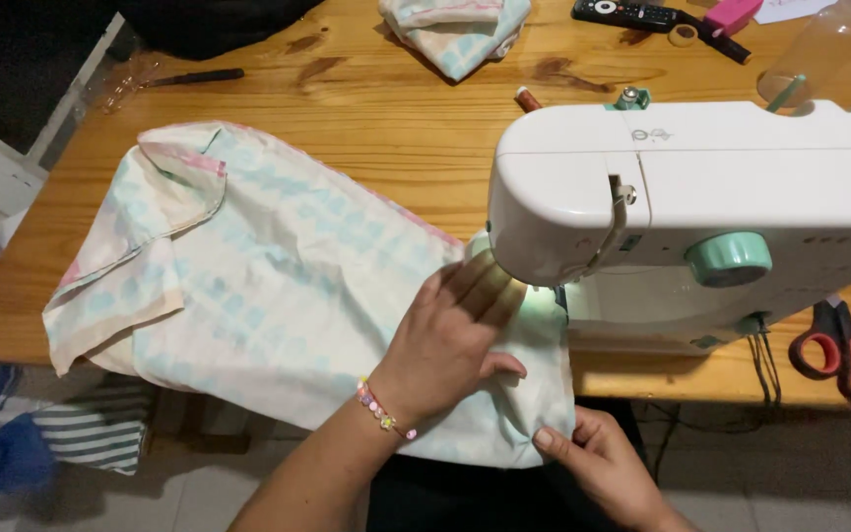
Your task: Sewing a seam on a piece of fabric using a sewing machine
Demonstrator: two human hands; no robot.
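A pale fabric piece with faint blue and pink print lies spread on the wooden table, its right end under the head of a white sewing machine. My left hand rests flat on the fabric with fingers spread, fingertips beside the lit needle area. A bead bracelet circles that wrist. My right hand pinches the fabric's near edge just off the table front, thumb on top. The needle and presser foot are hidden behind the machine head and my fingers.
Red-handled scissors lie at the right of the machine. At the table's far edge are a folded cloth bundle, a black remote and a pink object. Striped and blue cloth lies below the table at left.
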